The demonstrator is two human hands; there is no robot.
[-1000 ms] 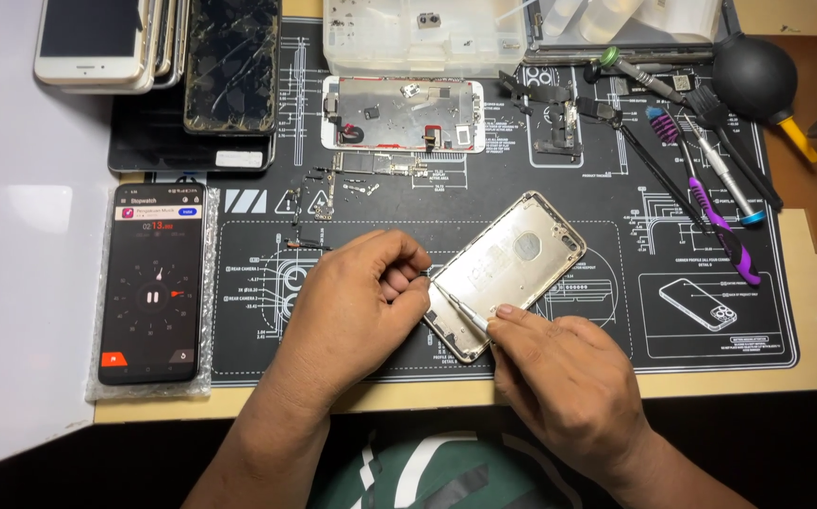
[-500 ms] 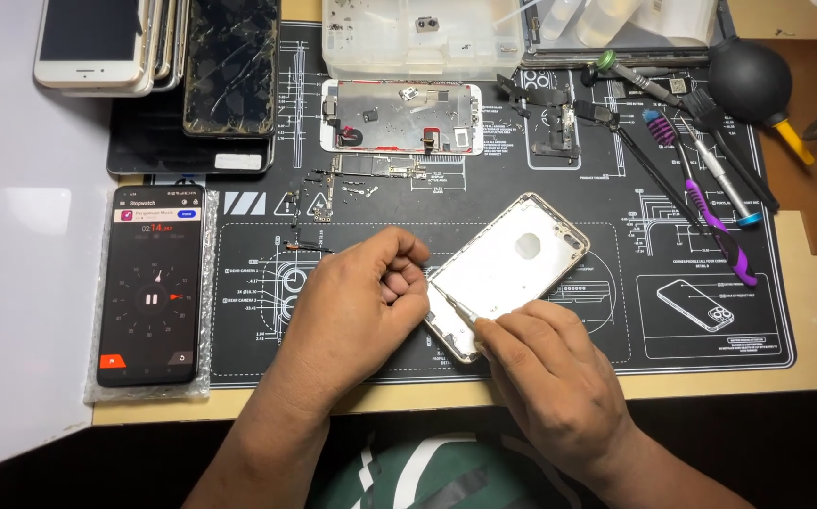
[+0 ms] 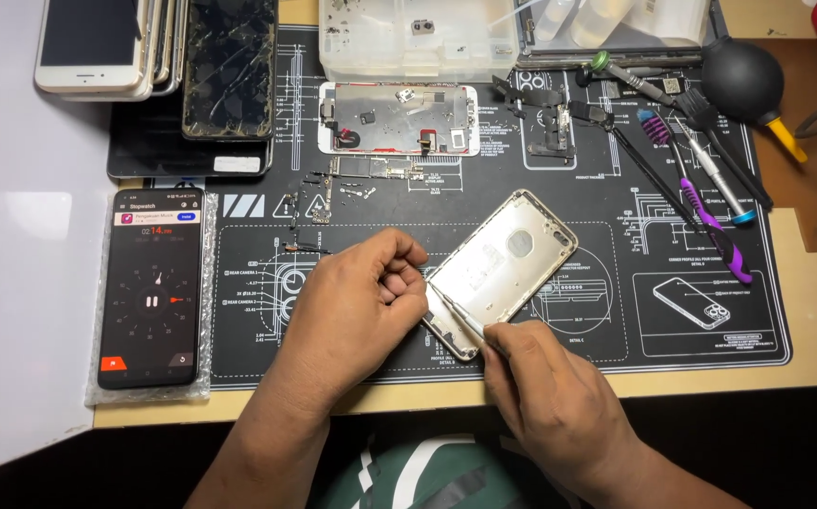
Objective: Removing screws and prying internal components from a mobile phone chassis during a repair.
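The empty silver phone housing (image 3: 503,269) lies inner side up on the black repair mat (image 3: 616,320), angled from 7 o'clock to 1 o'clock, near the centre of the surface.

Left hand (image 3: 357,306): fingers curled shut, grip closed against the housing's lower-left edge, bracing it. Whether a small part sits between the fingertips cannot be told.

Right hand (image 3: 555,396): grip closed on a thin metal tool (image 3: 460,316), tip inside the housing near its lower end.

Surroundings:
- 9 o'clock: a phone showing a stopwatch screen (image 3: 151,287).
- 12 o'clock: a detached display assembly (image 3: 397,118), with loose screws and brackets (image 3: 333,193) just below it.
- 2 o'clock: screwdrivers and a purple-handled tool (image 3: 710,221), plus a black air blower (image 3: 743,80).
- 11 o'clock: stacked phones (image 3: 159,47).

Risks, judged from this position: the tool tip may slip and scratch the housing if the left hand's bracing loosens. A forearm sweeping toward 12 o'clock may scatter the loose screws. Excess leverage at the lower end may bend the thin frame.
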